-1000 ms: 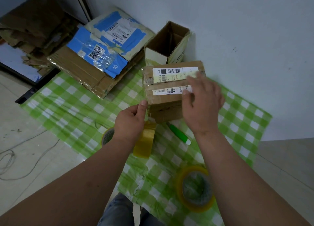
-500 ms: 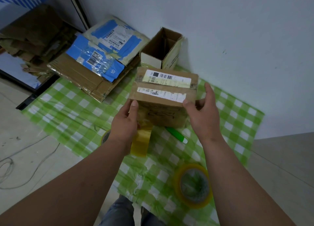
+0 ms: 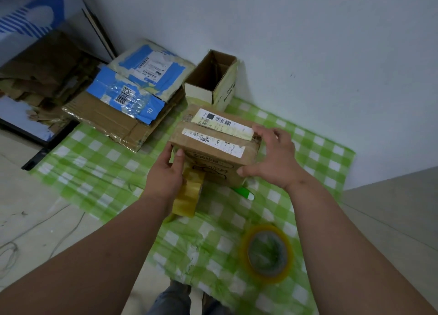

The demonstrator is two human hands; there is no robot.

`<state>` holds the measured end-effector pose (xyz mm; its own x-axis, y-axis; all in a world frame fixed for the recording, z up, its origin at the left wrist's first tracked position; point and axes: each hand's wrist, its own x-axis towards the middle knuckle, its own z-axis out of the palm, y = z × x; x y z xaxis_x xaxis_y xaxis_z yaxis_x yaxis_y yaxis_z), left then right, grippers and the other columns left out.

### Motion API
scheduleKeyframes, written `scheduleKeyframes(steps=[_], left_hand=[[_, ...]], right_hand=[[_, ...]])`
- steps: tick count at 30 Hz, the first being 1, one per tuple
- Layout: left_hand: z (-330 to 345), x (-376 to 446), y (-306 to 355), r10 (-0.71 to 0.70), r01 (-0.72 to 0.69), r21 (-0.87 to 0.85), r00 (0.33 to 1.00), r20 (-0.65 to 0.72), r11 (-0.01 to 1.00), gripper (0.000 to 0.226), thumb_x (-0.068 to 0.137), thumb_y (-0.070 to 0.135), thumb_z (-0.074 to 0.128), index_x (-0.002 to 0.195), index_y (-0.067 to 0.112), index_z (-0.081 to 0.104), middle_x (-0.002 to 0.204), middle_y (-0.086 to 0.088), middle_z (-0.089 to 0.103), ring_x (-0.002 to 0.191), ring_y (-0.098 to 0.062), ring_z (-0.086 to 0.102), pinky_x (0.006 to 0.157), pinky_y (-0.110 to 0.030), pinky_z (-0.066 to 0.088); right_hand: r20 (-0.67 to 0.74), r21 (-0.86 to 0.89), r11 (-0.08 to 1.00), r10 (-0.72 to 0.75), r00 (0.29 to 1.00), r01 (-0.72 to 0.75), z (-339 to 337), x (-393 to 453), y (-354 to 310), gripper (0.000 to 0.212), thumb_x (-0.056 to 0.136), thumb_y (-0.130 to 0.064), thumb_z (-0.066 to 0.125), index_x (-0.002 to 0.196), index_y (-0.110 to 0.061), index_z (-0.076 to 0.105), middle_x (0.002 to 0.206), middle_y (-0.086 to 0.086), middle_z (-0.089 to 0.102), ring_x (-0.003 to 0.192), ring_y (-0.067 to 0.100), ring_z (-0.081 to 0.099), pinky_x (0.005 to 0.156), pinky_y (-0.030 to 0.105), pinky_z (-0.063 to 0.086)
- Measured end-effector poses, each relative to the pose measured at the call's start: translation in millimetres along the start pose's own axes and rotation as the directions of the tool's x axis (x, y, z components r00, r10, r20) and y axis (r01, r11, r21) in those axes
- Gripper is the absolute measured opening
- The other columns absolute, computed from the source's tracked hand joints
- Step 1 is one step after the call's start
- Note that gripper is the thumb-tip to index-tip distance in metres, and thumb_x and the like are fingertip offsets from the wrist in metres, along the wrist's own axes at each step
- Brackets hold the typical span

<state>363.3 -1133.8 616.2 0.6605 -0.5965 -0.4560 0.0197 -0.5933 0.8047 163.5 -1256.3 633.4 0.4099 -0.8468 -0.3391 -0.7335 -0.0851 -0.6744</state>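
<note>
A taped brown cardboard box [image 3: 208, 153] with two white barcode labels on top sits skewed over the green check cloth [image 3: 94, 163], held between both hands. My left hand [image 3: 166, 174] is at its near left corner, thumb against the box's side, fingers curled round a yellowish tape roll [image 3: 189, 193] that hangs below the box. My right hand [image 3: 272, 158] grips the box's right end, fingers over the top edge and thumb along the lower front corner. Whether the box touches the cloth is hidden.
A green-handled cutter [image 3: 244, 192] lies under the box's near edge. A second tape roll [image 3: 267, 253] lies flat on the cloth, front right. An open small carton [image 3: 213, 80] stands by the wall. Flattened cardboard with blue tape [image 3: 132, 101] is piled left. A cable [image 3: 9, 250] trails on the floor.
The box has been turned, its right end swinging toward me. My right hand slid off the top labels to the box's right end. My left hand stayed at the near left corner with the tape roll.
</note>
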Motion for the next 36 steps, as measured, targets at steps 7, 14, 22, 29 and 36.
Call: scheduleKeyframes(steps=[7, 14, 22, 29, 36], left_hand=[[-4, -3, 0, 0.002, -0.004, 0.050, 0.999, 0.033, 0.999, 0.057, 0.098, 0.054, 0.046, 0.150, 0.050, 0.023, 0.077, 0.003, 0.059, 0.062, -0.007, 0.058, 0.053, -0.019, 0.035], [-2, -15, 8, 0.090, -0.096, 0.056, 0.991, 0.101, 0.994, 0.057, 0.099, 0.042, 0.052, 0.150, 0.048, 0.027, 0.076, -0.009, 0.061, 0.067, -0.008, 0.058, 0.060, -0.020, 0.036], [-5, -19, 20, 0.131, -0.130, -0.021, 0.978, 0.164, 0.991, 0.059, 0.089, 0.012, 0.064, 0.141, 0.034, 0.051, 0.077, -0.008, 0.055, 0.061, -0.003, 0.060, 0.064, -0.022, 0.040], [-5, -27, 22, 0.209, -0.199, -0.064, 0.947, 0.246, 0.978, 0.061, 0.081, -0.006, 0.065, 0.124, 0.037, 0.061, 0.077, -0.006, 0.064, 0.080, -0.016, 0.061, 0.086, -0.030, 0.048], [-2, -36, 31, 0.340, -0.331, -0.080, 0.917, 0.210, 0.940, 0.051, 0.084, 0.001, 0.069, 0.105, 0.048, 0.067, 0.075, 0.007, 0.066, 0.075, -0.009, 0.060, 0.072, -0.021, 0.049]], right_hand=[[-0.112, 0.024, 0.983, -0.176, 0.978, 0.180, 6, -14, -3, 0.104, 0.046, -0.045, 0.088, 0.136, -0.027, 0.040, 0.128, -0.013, 0.031, 0.118, 0.004, 0.037, 0.096, 0.017, 0.034], [-0.486, 0.086, 0.993, -0.027, 0.873, 0.078, 27, -40, -9, 0.101, 0.044, -0.074, 0.072, 0.132, -0.033, 0.046, 0.124, -0.015, 0.026, 0.118, 0.005, 0.036, 0.098, 0.019, 0.033], [-0.450, 0.092, 0.988, 0.156, 0.879, -0.128, 44, -35, -18, 0.091, 0.068, -0.055, 0.081, 0.138, -0.020, 0.036, 0.132, 0.005, 0.025, 0.123, 0.025, 0.026, 0.103, 0.032, 0.032], [-0.394, 0.204, 0.978, 0.121, 0.911, -0.041, 36, -43, -13, 0.056, 0.088, -0.027, 0.070, 0.139, -0.026, 0.046, 0.120, -0.003, 0.036, 0.115, 0.017, 0.048, 0.098, 0.024, 0.038], [-0.563, 0.215, 0.973, 0.050, 0.825, 0.088, 28, -65, -13, 0.015, 0.081, -0.012, 0.064, 0.086, -0.021, 0.053, 0.086, -0.004, 0.056, 0.077, 0.014, 0.053, 0.066, 0.030, 0.046]])
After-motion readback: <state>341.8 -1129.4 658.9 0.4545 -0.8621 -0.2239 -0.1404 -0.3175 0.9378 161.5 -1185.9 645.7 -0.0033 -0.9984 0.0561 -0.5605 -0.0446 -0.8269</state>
